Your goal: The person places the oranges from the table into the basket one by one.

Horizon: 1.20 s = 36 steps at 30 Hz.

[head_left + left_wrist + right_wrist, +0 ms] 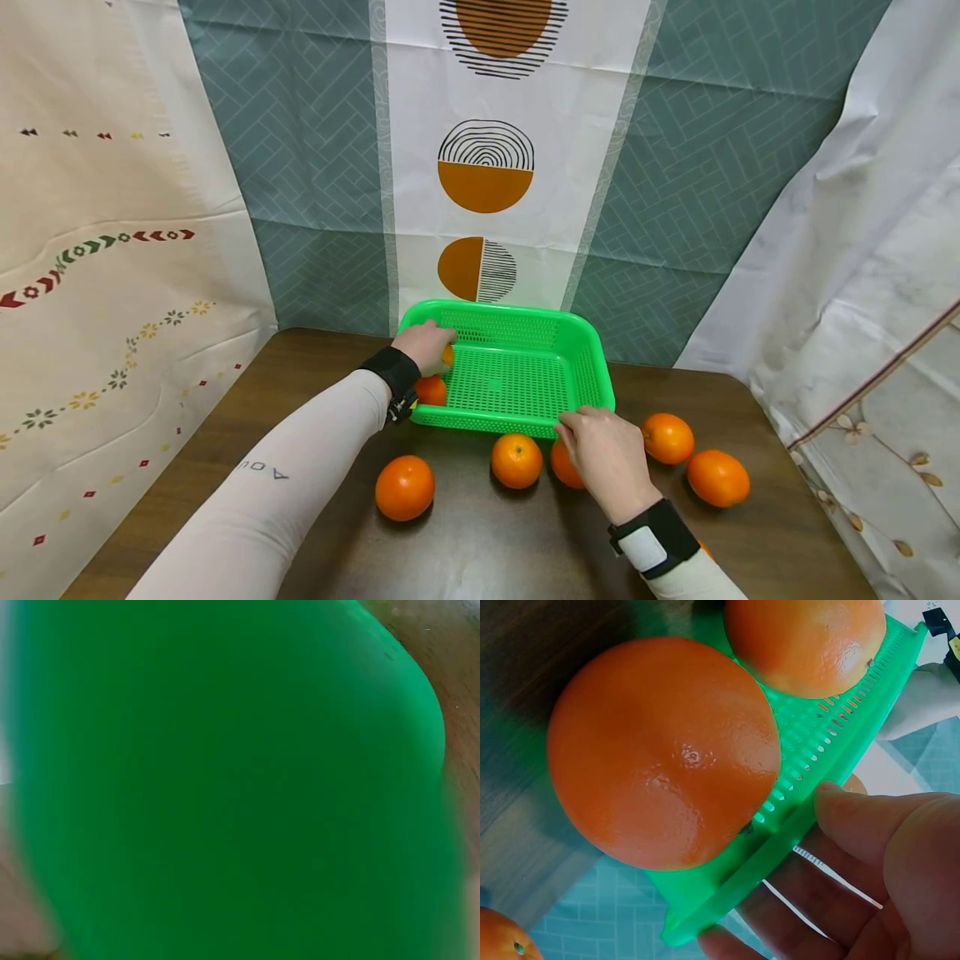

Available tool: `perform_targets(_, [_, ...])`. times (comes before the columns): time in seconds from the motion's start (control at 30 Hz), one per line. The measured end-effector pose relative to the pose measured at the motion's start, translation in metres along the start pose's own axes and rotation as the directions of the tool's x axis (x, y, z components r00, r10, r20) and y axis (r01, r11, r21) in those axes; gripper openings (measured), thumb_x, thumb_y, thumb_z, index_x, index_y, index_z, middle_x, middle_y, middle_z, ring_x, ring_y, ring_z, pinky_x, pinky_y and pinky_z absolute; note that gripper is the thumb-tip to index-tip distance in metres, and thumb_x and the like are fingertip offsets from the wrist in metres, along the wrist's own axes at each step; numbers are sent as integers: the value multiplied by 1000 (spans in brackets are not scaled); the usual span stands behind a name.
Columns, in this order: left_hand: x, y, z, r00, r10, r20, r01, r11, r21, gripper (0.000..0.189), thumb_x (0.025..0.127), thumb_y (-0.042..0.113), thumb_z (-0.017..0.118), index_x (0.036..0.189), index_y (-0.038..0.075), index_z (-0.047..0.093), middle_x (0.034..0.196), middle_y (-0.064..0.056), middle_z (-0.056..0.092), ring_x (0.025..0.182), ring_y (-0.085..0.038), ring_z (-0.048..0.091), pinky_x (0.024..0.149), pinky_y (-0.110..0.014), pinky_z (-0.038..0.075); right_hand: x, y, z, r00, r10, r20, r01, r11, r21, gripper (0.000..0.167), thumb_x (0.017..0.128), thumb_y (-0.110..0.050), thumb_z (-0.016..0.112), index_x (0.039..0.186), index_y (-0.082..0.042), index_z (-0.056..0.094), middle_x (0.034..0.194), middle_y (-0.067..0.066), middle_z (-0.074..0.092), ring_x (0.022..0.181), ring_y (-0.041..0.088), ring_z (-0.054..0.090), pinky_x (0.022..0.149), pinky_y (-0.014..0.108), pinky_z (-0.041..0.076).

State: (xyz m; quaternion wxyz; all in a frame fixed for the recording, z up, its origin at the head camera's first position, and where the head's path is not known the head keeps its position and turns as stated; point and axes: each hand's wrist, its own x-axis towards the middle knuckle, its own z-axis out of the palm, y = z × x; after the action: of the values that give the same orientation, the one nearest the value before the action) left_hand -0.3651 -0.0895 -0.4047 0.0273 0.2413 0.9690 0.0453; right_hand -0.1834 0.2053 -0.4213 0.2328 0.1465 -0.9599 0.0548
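The green basket (517, 383) is pinched beneath the right hand (611, 454) and overlapped by the left hand (424, 345). The left grip cannot be told.

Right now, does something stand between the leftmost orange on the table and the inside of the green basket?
Yes, the near wall of the green basket stands between the leftmost orange and the inside. The left arm also crosses over the near left corner.

Blurry green basket (225, 787) filling, brown tabletop (459, 675) rightward
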Motion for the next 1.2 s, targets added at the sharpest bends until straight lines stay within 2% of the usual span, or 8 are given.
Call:
perform_targets(0.2, [2,-2,4,1000,-11,0,11,1000,-17,51,98,18,86,146,8,70,129,-18,70,114,-36,63,94,-49,56,0,1,0,1000,-1,0,1,1000,1,12,92,-20,92,99,-13,86,86,2,75,73,24,71,56,40,58])
perform_targets(0.47, [1,-1,6,1000,-17,-10,17,1000,-20,50,99,16,84,146,7,70,130,-20,69,114,-38,62,95,-50,55,0,1,1,1000,2,4,-2,1000,5,11,93,-19,92,100,-13,86,85,1,75,74,25,71,56,40,58])
perform_targets(1.2, [-3,6,-3,1000,-16,-17,17,1000,24,48,102,15,81,148,8,69,133,-22,68,116,-43,63,99,-53,55,0,1,-1,1000,-9,-6,9,1000,3,11,93,-19,92,99,-13,85,85,2,74,72,25,71,55,39,57])
